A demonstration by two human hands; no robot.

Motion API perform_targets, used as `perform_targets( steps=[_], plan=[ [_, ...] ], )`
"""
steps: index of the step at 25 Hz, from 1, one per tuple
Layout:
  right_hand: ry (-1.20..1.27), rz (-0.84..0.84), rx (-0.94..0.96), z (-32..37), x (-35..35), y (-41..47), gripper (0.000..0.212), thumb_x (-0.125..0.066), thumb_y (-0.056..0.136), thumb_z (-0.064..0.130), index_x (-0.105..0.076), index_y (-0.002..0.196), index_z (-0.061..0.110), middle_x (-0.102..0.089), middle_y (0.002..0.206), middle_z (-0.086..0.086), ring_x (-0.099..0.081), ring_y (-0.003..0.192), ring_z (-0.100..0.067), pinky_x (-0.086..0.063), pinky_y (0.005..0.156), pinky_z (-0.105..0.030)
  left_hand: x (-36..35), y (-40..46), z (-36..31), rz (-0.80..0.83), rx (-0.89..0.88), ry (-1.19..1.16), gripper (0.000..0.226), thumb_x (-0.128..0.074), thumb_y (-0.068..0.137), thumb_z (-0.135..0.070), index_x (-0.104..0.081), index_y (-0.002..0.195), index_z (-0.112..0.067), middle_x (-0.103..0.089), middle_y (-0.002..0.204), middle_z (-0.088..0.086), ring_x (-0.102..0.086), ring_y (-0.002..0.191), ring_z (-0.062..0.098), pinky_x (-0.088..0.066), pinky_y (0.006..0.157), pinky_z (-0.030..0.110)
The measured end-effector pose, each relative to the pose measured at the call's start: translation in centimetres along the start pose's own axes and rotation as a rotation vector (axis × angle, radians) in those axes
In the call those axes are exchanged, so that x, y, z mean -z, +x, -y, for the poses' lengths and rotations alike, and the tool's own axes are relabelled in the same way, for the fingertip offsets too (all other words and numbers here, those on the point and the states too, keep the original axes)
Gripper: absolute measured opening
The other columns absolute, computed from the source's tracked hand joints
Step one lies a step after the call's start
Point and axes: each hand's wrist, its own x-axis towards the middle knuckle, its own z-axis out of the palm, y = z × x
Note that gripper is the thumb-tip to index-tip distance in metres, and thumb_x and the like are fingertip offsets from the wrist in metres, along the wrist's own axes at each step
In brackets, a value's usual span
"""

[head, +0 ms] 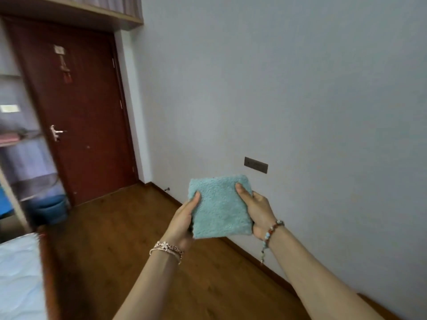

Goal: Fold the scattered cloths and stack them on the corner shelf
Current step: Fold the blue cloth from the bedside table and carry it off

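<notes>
A folded light-blue fluffy cloth (219, 206) is held in the air in front of me, above the wooden floor. My left hand (182, 222) grips its left edge, thumb on top. Its right edge is gripped by my right hand (256, 211), thumb pressed on the upper face. A shelf unit (13, 144) stands blurred at the far left, with a pinkish folded cloth (9, 137) lying on one level.
A dark red door (78, 116) is shut at the left. The pale wall (277, 88) runs along the right with a dark socket plate (256, 165). A bed corner (20, 278) shows at the bottom left. Wooden floor (115, 239) lies between.
</notes>
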Motion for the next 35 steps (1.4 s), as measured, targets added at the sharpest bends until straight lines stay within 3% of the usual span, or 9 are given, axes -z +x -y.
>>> perform_targets(
  steps=[6, 13, 16, 19, 23, 27, 31, 35],
  plan=[
    [0.007, 0.203, -0.089, -3.2, -8.9, 12.1, 0.044, -0.075, 0.080, 0.036, -0.067, 0.107, 0.002, -0.074, 0.102, -0.015, -0.073, 0.091, -0.029, -0.060, 0.077, -0.044, 8.6, 7.7, -4.3, -0.150, -0.070, -0.029, 0.045, -0.058, 0.092, -0.040, -0.058, 0.128, -0.012, -0.069, 0.117, 0.014, -0.068, 0.104, 0.030, -0.058, 0.070, 0.037],
    [-0.027, 0.425, -0.171, -7.2, -22.8, 32.7, 0.049, -0.077, 0.078, 0.040, -0.066, 0.111, 0.006, -0.075, 0.103, -0.011, -0.073, 0.092, -0.026, -0.060, 0.076, -0.042, 20.6, 22.7, -13.1, -0.378, -0.149, -0.019, 0.043, -0.058, 0.092, -0.039, -0.057, 0.126, -0.012, -0.073, 0.109, 0.014, -0.072, 0.095, 0.030, -0.059, 0.063, 0.037],
    [-0.022, 0.493, -0.196, -7.9, -29.5, 40.0, 0.048, -0.077, 0.077, 0.041, -0.067, 0.110, 0.008, -0.074, 0.106, -0.010, -0.072, 0.095, -0.027, -0.059, 0.082, -0.047, 25.4, 27.8, -17.9, -0.454, -0.204, -0.016, 0.040, -0.057, 0.093, -0.038, -0.058, 0.125, -0.013, -0.073, 0.108, 0.012, -0.071, 0.097, 0.029, -0.059, 0.066, 0.037],
    [-0.055, 0.566, -0.245, -10.2, -36.4, 45.2, 0.044, -0.076, 0.078, 0.041, -0.068, 0.109, 0.011, -0.074, 0.106, -0.009, -0.072, 0.095, -0.026, -0.058, 0.084, -0.049, 31.5, 31.4, -21.1, -0.536, -0.252, -0.030, 0.046, -0.057, 0.092, -0.041, -0.056, 0.130, -0.013, -0.068, 0.121, 0.014, -0.067, 0.109, 0.030, -0.058, 0.076, 0.039],
    [-0.073, 0.647, -0.296, -13.3, -44.1, 51.1, 0.043, -0.075, 0.080, 0.040, -0.068, 0.110, 0.010, -0.074, 0.105, -0.009, -0.072, 0.094, -0.026, -0.059, 0.083, -0.047, 39.5, 35.7, -23.9, -0.590, -0.291, -0.059, 0.046, -0.058, 0.091, -0.041, -0.058, 0.128, -0.014, -0.066, 0.124, 0.014, -0.065, 0.112, 0.030, -0.056, 0.083, 0.041],
    [-0.080, 0.683, -0.306, -16.2, -52.5, 57.4, 0.039, -0.074, 0.081, 0.038, -0.068, 0.108, 0.011, -0.074, 0.103, -0.008, -0.073, 0.091, -0.024, -0.061, 0.073, -0.040, 47.4, 40.5, -28.3, -0.626, -0.302, -0.068, 0.041, -0.056, 0.093, -0.041, -0.060, 0.124, -0.014, -0.069, 0.117, 0.012, -0.066, 0.109, 0.029, -0.057, 0.080, 0.041],
    [-0.089, 0.712, -0.281, -17.2, -62.5, 63.6, 0.039, -0.075, 0.080, 0.038, -0.069, 0.106, 0.010, -0.075, 0.103, -0.009, -0.073, 0.092, -0.026, -0.059, 0.080, -0.046, 55.2, 45.2, -35.2, -0.617, -0.328, -0.094, 0.046, -0.055, 0.093, -0.040, -0.056, 0.131, -0.013, -0.069, 0.117, 0.012, -0.067, 0.107, 0.029, -0.058, 0.074, 0.039],
    [-0.098, 0.739, -0.250, -19.3, -71.9, 70.6, 0.035, -0.073, 0.082, 0.037, -0.069, 0.104, 0.011, -0.076, 0.099, -0.008, -0.074, 0.088, -0.022, -0.060, 0.078, -0.042, 63.2, 50.6, -41.2, -0.633, -0.337, -0.123, 0.030, -0.053, 0.095, -0.036, -0.062, 0.116, -0.016, -0.074, 0.101, 0.008, -0.072, 0.094, 0.025, -0.059, 0.066, 0.034]
  ],
)
